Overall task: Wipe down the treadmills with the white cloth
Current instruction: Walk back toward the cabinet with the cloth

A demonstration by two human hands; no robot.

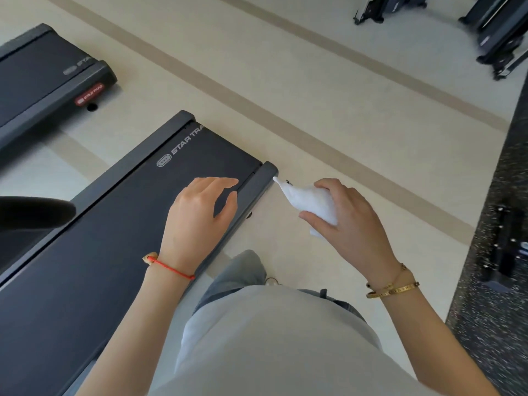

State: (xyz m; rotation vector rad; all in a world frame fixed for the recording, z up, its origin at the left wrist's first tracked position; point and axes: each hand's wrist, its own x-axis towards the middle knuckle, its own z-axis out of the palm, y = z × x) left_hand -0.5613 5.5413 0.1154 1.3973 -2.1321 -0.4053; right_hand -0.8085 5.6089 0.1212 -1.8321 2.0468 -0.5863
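While I am looking down from the head camera, my right hand (pixel 345 221) is gripping the white cloth (pixel 307 201), fingers and thumb curled round the bunched fabric so that a pointed tail of it is sticking out toward the nearest treadmill (pixel 120 212). That cloth is hanging over the pale floor (pixel 343 132) just beside the treadmill's rear corner, apart from the grey side rail (pixel 258 181) and not touching the deck. My left hand (pixel 200 215) is hovering over the dark belt near that same end of the treadmill, fingers loosely spread and relaxed, holding nothing; I cannot tell whether its fingertips are touching the belt. A red string bracelet (pixel 171 268) is sitting on the left wrist and gold bangles (pixel 394 288) are sitting on the right. Beyond the nearest treadmill, farther from me, a second treadmill (pixel 43 78) is lying parallel to it with a red badge on its end. Well apart from the nearest treadmill, across tan floor stripes, more dark machines (pixel 491 32) are standing, and a speckled black mat (pixel 497 224) is running along the far side of my right hand.
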